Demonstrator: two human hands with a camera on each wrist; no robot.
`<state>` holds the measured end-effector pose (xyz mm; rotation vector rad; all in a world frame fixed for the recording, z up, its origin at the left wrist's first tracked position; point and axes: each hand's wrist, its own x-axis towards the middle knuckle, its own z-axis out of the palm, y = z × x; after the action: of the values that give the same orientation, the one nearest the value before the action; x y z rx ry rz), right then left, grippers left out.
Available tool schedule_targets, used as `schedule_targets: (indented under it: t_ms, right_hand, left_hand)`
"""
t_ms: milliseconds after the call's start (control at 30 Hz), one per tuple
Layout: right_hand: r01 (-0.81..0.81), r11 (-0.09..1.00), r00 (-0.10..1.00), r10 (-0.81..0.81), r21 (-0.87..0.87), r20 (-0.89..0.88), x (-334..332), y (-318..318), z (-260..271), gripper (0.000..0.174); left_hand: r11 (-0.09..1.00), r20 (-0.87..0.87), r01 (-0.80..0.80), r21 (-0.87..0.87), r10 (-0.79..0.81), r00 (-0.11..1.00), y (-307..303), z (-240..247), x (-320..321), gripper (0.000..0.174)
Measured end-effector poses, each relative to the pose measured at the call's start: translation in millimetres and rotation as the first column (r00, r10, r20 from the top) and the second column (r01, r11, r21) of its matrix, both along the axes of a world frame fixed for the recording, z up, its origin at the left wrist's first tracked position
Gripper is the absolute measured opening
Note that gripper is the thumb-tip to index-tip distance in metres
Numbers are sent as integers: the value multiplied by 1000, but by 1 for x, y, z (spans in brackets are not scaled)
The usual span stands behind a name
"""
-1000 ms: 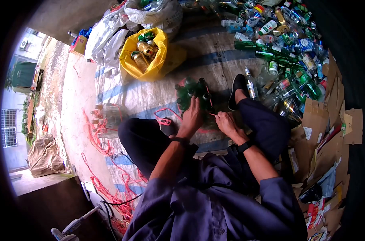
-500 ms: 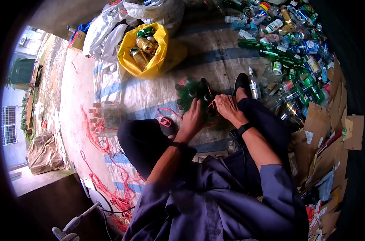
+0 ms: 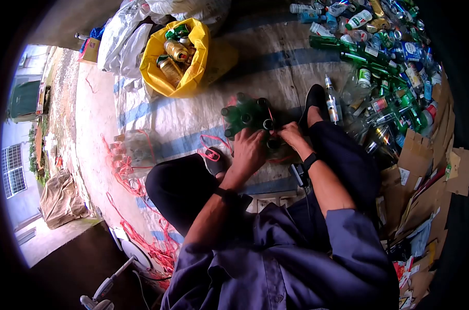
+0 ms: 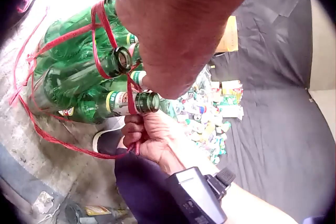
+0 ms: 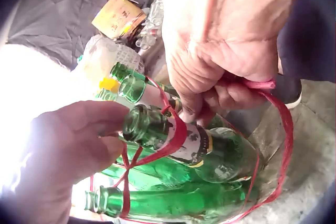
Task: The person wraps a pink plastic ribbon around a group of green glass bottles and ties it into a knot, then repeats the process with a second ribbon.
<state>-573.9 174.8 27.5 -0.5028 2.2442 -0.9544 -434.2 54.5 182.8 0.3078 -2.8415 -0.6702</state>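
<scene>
Green glass bottles [image 3: 246,120] stand in a cluster on the striped sheet, with red-pink plastic twine [image 5: 283,129] looped round their necks and bodies. My left hand [image 3: 249,152] is at the near side of the cluster. In the right wrist view, its thumb and fingers hold a bottle [image 5: 139,124] by the mouth. My right hand [image 3: 294,135] grips the twine beside the cluster, a short end poking out of the curled fingers [image 5: 231,95]. From there a strand hangs in a wide loop round the bottle bodies. In the left wrist view, the left hand covers part of the necks.
A yellow bag [image 3: 203,62] of cans stands ahead, white sacks [image 3: 123,44] beside it. Bottles and cans heap up at right, with cardboard [image 3: 415,160] nearer. Left lie a clear bottle bundle [image 3: 136,150] and tangled twine [image 3: 159,248]. A lone bottle [image 3: 332,101] lies by the right foot.
My right hand first moved up toward the bottle necks with the twine, then a little down close beside them. The left fingers, stretched over the bottles before, are now drawn in nearer.
</scene>
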Motion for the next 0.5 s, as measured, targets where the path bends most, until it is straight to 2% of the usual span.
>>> schedule_targets:
  t_ms: [67,133,200,267,400,467,500]
  right_hand:
    - [-27,1000,980,29,-13,197,-3,-3,41,24]
    - [-65,998,979,68,-22,190,-5,-4,35,22]
    - [-101,994,978,105,-33,182,-8,-5,35,21]
    - [-21,999,944,33,-41,327,-7,-4,39,22]
    - [-113,983,960,145,-143,241,-9,-5,28,27]
    - [-97,988,953,57,122,297,-12,-12,46,31]
    - [-103,988,953,64,116,296,-13,-12,53,31]
  left_hand:
    - [1000,5,29,-7,-29,1000,1,-17,-2,39]
    - [998,9,59,-13,-59,998,5,-22,-5,37]
    - [1000,36,4,20,-5,999,8,-23,-5,36]
    - [1000,57,-1,9,1,998,10,-25,-5,38]
    - [1000,47,-8,4,8,999,12,-22,-6,34]
    - [1000,75,6,-9,-6,997,11,-23,-6,35]
    - [1000,104,20,-20,-17,994,10,-23,-6,36]
